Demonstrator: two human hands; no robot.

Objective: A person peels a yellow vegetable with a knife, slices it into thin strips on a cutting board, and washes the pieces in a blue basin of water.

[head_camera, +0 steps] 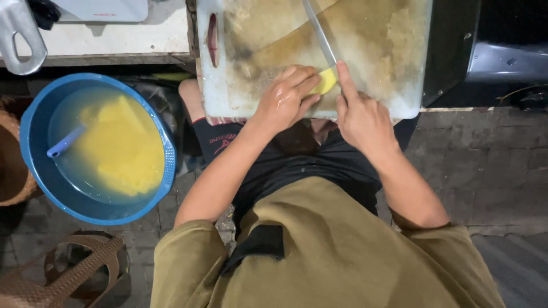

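Yellow, wet and small, the piece (326,81) lies at the near edge of the board (399,97), pinned under the fingertips of the left hand (285,100). That hand is curled, fingers together and pressed down on the piece; its skin glistens with moisture. The right hand (361,117) is closed round the handle of a knife (319,37), index finger stretched forward along the spine; the handle itself is hidden inside the fist. The blade runs up and away from the person at a slant, its heel meeting the right side of the piece. The board is white plastic, heavily stained brown and yellow, with a slotted grip on its left side, and it rests across the seated person's lap, overhanging the knees. Left of the person, on the paved floor, stands a blue basin (34,142) holding cloudy water and a mass of yellow material (123,148); a blue handle (65,141) pokes out of the water at its left side. A woven basket (11,165) touches the basin's left rim, and a second wicker item (74,271) lies below it, near the lower left corner. A metal object with a loop (20,37) sits at the upper left, on a pale ledge (148,37). The person wears an olive shirt and dark shorts.
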